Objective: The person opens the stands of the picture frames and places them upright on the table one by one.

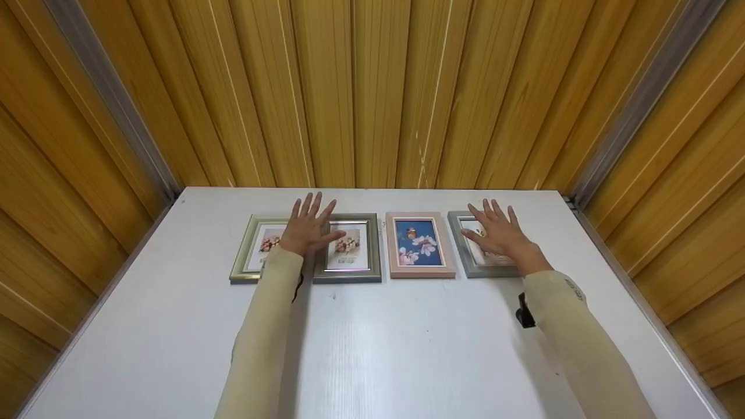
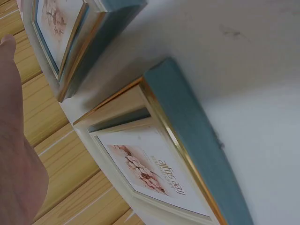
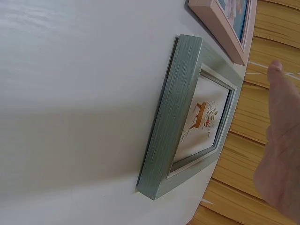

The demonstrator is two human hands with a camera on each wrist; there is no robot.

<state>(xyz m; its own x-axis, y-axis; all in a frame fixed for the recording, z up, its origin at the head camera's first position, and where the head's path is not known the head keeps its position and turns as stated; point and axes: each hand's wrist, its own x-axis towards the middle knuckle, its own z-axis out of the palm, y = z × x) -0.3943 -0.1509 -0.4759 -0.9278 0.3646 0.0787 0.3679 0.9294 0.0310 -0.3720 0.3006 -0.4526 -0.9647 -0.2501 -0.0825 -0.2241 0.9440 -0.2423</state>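
Observation:
Four picture frames lie in a row near the far edge of a white table, with my hands over them. My left hand (image 1: 307,231), fingers spread, is above the gap between the leftmost gold-edged picture frame (image 1: 245,256) and the silver-green picture frame (image 1: 375,247). Past them comes a pink picture frame (image 1: 422,272) with blossoms on blue. My right hand (image 1: 499,233) is spread above the grey-green picture frame (image 1: 460,244) at the right end, hiding part of its picture. In the right wrist view, that grey-green frame shows a small plant drawing (image 3: 204,117). Neither hand holds anything.
The white table (image 1: 372,343) stretches toward me below the row. Yellow wood-look panels (image 1: 372,93) rise behind it and on both sides, with grey metal posts (image 1: 110,87) at the corners. A black clip-like piece (image 1: 525,312) sits by the right sleeve.

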